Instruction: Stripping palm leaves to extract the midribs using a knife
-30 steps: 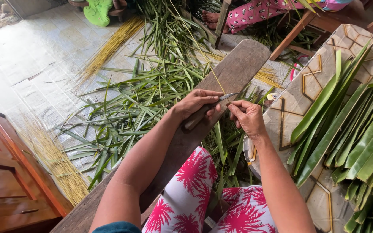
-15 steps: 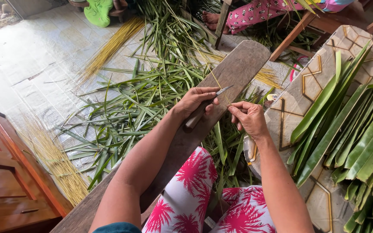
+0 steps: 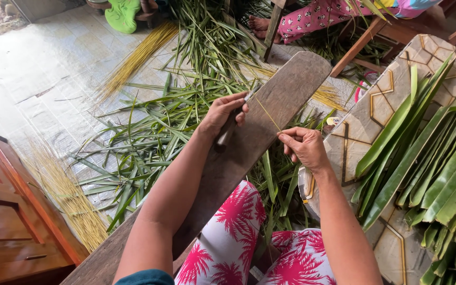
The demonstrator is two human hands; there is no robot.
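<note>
Left grip (image 3: pixel 222 113) clenches knife (image 3: pixel 232 122); right grip (image 3: pixel 304 148) pinches leaf rib (image 3: pixel 268 114), blade seemingly against it.

Daylight falls on a pale, creased floor covering (image 3: pixel 43 68), strewn with green leaf strips (image 3: pixel 149 142). A brown wooden cabinet (image 3: pixel 6 211) stands at the left; a patterned cushioned seat (image 3: pixel 391 95) sits at the right.

Tiled floor (image 3: pixel 43 79) w/ green leaf strips (image 3: pixel 149 137), yellow midrib bundles (image 3: pixel 133 58)
</note>
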